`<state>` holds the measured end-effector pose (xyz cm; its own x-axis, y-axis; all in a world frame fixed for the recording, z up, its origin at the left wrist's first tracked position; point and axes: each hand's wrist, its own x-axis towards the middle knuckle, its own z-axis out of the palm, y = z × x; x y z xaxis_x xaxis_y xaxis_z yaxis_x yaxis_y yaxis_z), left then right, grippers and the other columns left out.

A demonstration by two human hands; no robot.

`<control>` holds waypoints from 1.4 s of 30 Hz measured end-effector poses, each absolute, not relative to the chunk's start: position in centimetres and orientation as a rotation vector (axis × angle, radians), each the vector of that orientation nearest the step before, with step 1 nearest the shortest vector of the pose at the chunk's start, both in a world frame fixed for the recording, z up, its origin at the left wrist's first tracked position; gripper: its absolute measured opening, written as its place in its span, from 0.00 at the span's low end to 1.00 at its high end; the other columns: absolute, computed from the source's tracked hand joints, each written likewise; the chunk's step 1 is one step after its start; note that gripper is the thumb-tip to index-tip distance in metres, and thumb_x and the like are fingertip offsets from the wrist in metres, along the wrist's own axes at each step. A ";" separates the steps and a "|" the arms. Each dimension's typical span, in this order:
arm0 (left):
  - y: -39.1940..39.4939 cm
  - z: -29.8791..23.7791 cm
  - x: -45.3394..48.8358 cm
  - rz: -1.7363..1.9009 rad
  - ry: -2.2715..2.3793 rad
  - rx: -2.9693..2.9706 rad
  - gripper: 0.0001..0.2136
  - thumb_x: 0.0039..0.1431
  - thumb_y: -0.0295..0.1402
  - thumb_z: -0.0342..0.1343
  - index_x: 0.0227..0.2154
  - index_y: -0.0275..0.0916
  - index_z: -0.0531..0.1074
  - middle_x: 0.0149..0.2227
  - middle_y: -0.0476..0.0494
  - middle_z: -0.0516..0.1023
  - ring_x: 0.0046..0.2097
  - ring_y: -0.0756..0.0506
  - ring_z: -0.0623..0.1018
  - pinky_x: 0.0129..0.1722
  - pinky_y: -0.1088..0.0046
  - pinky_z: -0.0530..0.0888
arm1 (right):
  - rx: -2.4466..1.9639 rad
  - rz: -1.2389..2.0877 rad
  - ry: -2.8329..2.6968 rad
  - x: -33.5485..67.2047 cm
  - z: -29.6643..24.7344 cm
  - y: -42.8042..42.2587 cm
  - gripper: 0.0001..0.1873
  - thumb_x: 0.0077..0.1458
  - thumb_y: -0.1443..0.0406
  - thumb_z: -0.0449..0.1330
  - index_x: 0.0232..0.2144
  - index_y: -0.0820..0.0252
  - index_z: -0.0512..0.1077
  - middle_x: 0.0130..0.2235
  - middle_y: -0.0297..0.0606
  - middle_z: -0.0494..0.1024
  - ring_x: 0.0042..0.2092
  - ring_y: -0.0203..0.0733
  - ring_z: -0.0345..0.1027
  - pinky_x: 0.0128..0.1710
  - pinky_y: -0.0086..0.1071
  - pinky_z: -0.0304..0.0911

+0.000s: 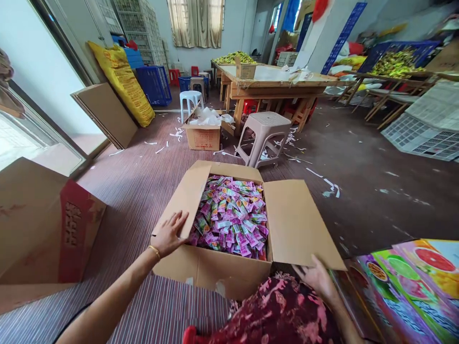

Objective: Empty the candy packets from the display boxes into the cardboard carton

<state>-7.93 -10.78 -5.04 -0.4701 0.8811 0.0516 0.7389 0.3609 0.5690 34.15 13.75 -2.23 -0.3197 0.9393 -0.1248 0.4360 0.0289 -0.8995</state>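
An open cardboard box is seen on the striped floor directly in front of the person, filled nearly to the brim with small pink and green sachets. Its flaps are still spread outward, so the filling appears to be largely done while the closing, judged from how the flaps lie, has not yet been carried out. The left flap is touched by the left hand, whose fingers are laid flat and spread over its edge rather than clenched. The right flap is met from beneath its near edge by the right hand; the fingers are partly hidden, and whether the flap is gripped cannot be told. A patterned red garment is seen at the bottom edge. A folded brown carton lies to the left, and brightly printed fruit cartons to the right. Farther back, a beige plastic stool, a smaller open box and a wooden table are seen.
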 end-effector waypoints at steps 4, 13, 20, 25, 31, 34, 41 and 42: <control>-9.5 -7.5 -6.3 0.273 2.473 1.493 0.41 0.51 0.57 0.56 0.66 0.49 0.52 0.70 0.40 0.44 0.69 0.30 0.40 0.63 0.39 0.42 | -1.346 1.514 -1.917 32.1 2.4 13.6 0.40 0.54 0.40 0.48 0.59 0.59 0.65 0.57 0.48 0.71 0.59 0.52 0.64 0.57 0.45 0.62; -9.1 -9.6 -6.4 0.207 2.602 1.456 0.23 0.67 0.40 0.41 0.65 0.54 0.53 0.69 0.47 0.48 0.70 0.37 0.43 0.65 0.44 0.44 | -1.244 0.783 -3.090 15.7 0.2 7.2 0.40 0.58 0.48 0.53 0.67 0.45 0.44 0.70 0.38 0.38 0.68 0.71 0.30 0.61 0.67 0.39; -8.8 -8.6 -5.3 0.384 2.683 1.371 0.23 0.68 0.41 0.40 0.64 0.51 0.57 0.68 0.44 0.53 0.69 0.37 0.49 0.65 0.46 0.48 | -1.223 0.608 -2.939 12.7 -0.4 5.3 0.42 0.59 0.49 0.53 0.68 0.45 0.37 0.69 0.49 0.44 0.66 0.76 0.39 0.58 0.67 0.44; -7.9 -7.0 -3.5 0.495 2.703 1.336 0.23 0.67 0.46 0.40 0.64 0.53 0.58 0.67 0.39 0.54 0.68 0.34 0.51 0.62 0.43 0.53 | -0.996 0.587 -2.946 11.4 -2.2 4.7 0.32 0.64 0.50 0.44 0.67 0.42 0.42 0.68 0.37 0.51 0.68 0.68 0.28 0.60 0.69 0.34; -7.6 -6.8 -2.6 0.447 2.506 1.536 0.27 0.58 0.53 0.52 0.60 0.60 0.61 0.69 0.40 0.47 0.69 0.28 0.41 0.61 0.36 0.46 | -1.095 0.618 -2.848 11.1 -2.3 6.6 0.30 0.66 0.59 0.40 0.68 0.53 0.42 0.69 0.39 0.47 0.67 0.52 0.43 0.64 0.54 0.43; -7.7 -6.5 -2.6 0.421 2.381 1.597 0.24 0.57 0.54 0.53 0.57 0.62 0.65 0.69 0.42 0.46 0.69 0.26 0.40 0.60 0.34 0.45 | -1.076 0.622 -2.857 10.9 -2.0 6.4 0.30 0.65 0.56 0.43 0.67 0.52 0.47 0.70 0.37 0.43 0.68 0.55 0.39 0.64 0.56 0.41; -5.1 -8.2 0.2 0.348 2.671 1.327 0.13 0.61 0.42 0.53 0.46 0.55 0.78 0.68 0.44 0.50 0.68 0.25 0.41 0.61 0.34 0.43 | -1.080 0.555 -2.906 10.1 -2.1 4.7 0.39 0.61 0.51 0.51 0.68 0.49 0.39 0.71 0.41 0.34 0.69 0.62 0.33 0.61 0.66 0.39; -4.5 -8.5 0.6 0.345 2.700 1.269 0.13 0.61 0.40 0.53 0.46 0.54 0.78 0.68 0.44 0.50 0.68 0.24 0.41 0.60 0.33 0.43 | -1.064 0.534 -2.926 10.0 -2.1 4.5 0.40 0.60 0.51 0.52 0.68 0.46 0.38 0.71 0.40 0.32 0.69 0.64 0.30 0.61 0.68 0.37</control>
